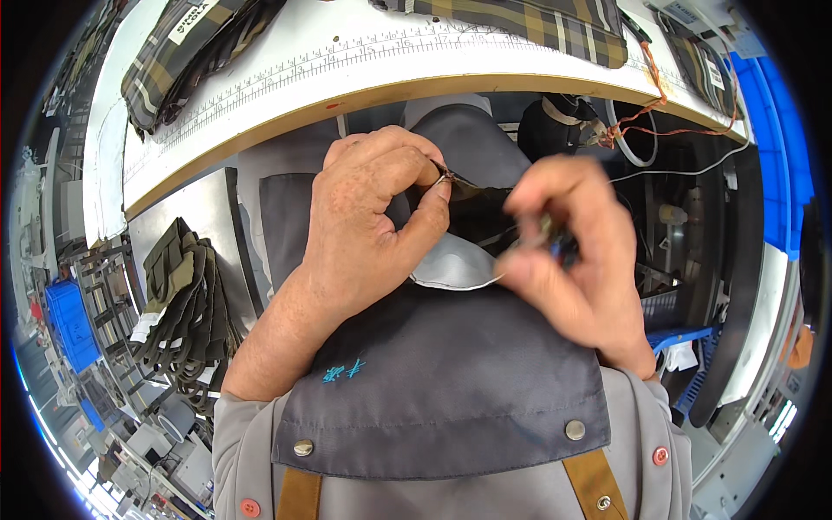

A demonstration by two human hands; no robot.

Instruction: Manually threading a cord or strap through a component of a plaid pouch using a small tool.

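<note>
Nearest, under both wrists, lies the dark apron (459,368), with the pale panel (459,263) above it, spanning the gap between the hands. The left hand (360,212) pinches the edge of the dark cloth (472,189) between thumb and forefinger, its other fingers curled; that cloth runs from this grip toward the right hand (581,256). The work on it looks under way, not finished: the piece is held up between the hands, off the table, and which edges are done or left cannot be told. The hands are apart, fingertips facing each other. The left forearm slants up from lower left, back of the hand upward; the right hand, blurred, turns inward, thumb low and fingers arched above, around something small and dark. Whether it is clamped on that cannot be told. Left of the left forearm, a stack of green pieces (186,295) hangs by a metal bench (208,195). Beyond both hands curves the table (303,30), with a printed scale (364,56) and plaid pieces (546,26). Beyond the right hand, an orange cord (652,78) trails over its edge; farther right stands a blue crate (771,147).
</note>
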